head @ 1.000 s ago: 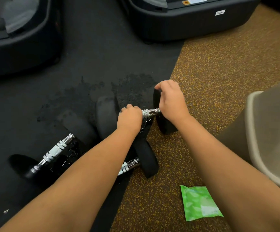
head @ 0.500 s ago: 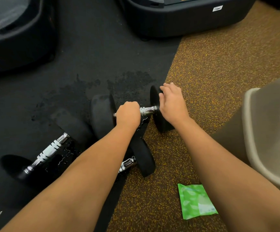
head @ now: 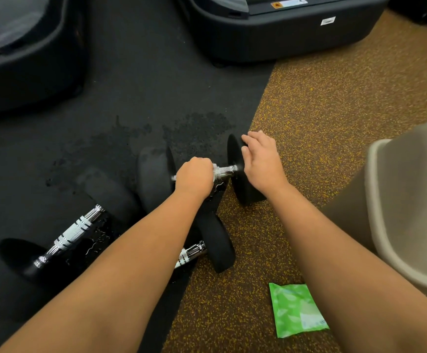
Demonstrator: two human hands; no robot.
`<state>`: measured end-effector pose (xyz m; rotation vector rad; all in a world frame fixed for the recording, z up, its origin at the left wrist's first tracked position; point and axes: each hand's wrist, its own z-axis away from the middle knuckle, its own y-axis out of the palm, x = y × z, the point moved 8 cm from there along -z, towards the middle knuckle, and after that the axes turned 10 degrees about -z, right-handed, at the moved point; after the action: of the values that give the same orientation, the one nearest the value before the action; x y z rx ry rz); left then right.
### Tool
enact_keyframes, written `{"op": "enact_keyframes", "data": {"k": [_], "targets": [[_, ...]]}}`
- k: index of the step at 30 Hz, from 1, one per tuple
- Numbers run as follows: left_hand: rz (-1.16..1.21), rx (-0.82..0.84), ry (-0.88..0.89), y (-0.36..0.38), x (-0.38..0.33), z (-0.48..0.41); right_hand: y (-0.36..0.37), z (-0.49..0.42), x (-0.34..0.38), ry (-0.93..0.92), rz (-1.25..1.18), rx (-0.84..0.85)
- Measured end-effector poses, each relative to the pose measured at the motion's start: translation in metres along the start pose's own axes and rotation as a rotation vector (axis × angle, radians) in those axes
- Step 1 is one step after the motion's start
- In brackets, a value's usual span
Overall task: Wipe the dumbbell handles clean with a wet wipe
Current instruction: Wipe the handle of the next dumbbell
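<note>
The left hand (head: pixel 194 177) grips the dumbbell handle (head: pixel 227 171) while the right hand (head: pixel 262 159) rests on its black end plate (head: pixel 244 187).

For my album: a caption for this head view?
Left hand grips a dumbbell handle; right hand rests on its black end plate.

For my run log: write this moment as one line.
left grip: holds dumbbell handle | right grip: rests on end plate | green wipe pack: on floor

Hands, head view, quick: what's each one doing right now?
Left hand: closed, gripping the dumbbell handle.
Right hand: open, fingers resting on the dumbbell's end plate.
</note>
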<state>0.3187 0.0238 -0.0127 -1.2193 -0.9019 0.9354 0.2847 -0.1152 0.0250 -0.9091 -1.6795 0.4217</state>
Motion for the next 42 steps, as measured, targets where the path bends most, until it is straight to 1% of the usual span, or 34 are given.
{"op": "enact_keyframes", "data": {"k": [4, 7, 12, 19, 22, 27, 33, 37, 42], "targets": [[0.148, 0.048, -0.181, 0.003, 0.018, -0.001, 0.0, 0.0, -0.001, -0.004, 0.005, -0.003], [0.239, 0.097, -0.218, 0.006, 0.019, -0.008, 0.0, 0.0, -0.002, 0.0, 0.007, -0.014], [0.3, 0.181, -0.157, 0.013, 0.005, -0.019, 0.003, -0.001, -0.004, 0.001, 0.026, -0.001], [0.38, 0.149, 0.004, 0.01, -0.02, -0.021, 0.001, -0.001, -0.003, -0.024, 0.036, -0.002], [0.336, 0.114, 0.053, 0.009, -0.022, -0.02, 0.001, 0.0, -0.003, -0.027, 0.026, -0.009], [0.249, -0.033, 0.065, 0.002, -0.029, -0.014, 0.001, 0.0, -0.003, -0.029, 0.017, -0.027], [0.121, -0.188, 0.2, 0.001, -0.043, -0.006, 0.003, 0.001, -0.005, -0.016, 0.018, -0.036], [0.015, -0.215, 0.269, 0.0, -0.04, -0.001, 0.003, 0.002, -0.006, -0.024, 0.027, -0.035], [-0.057, -0.22, 0.262, 0.003, -0.036, 0.001, 0.003, 0.002, -0.005, -0.009, 0.033, -0.023]]}}
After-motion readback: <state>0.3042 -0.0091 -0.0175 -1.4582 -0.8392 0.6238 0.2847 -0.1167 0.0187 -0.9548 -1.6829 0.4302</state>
